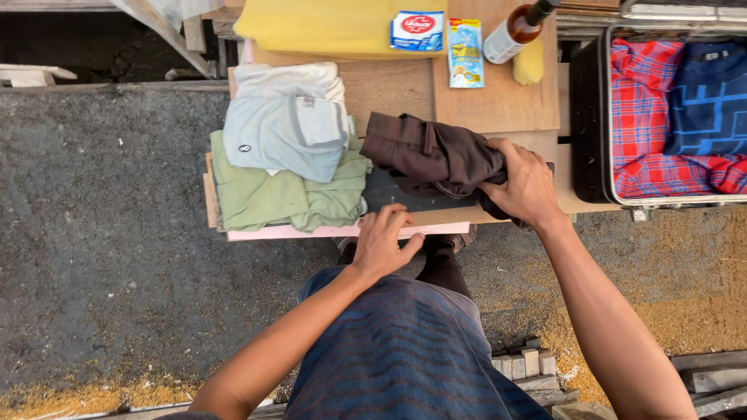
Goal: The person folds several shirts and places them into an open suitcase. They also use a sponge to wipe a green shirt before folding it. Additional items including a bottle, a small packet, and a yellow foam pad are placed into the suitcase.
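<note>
Right hand (pixel 523 183) grips the brown garment (pixel 432 155), left hand (pixel 385 241) rests loosely curled on the near board edge (pixel 342 231); two shirts (pixel 677 109) already packed in the suitcase (pixel 589 132) right, folded stack (pixel 288 148) left unpacked.

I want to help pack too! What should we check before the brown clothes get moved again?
1. Right hand has a grip on the brown garment: ok.
2. Left hand is off the garment, at the table edge: ok.
3. Garment neatly folded: not ok, it is bunched.
4. Suitcase lid open: ok.
5. Room left inside over the plaid shirt: cannot tell.
6. Bottle apart from the garment: ok.
</note>
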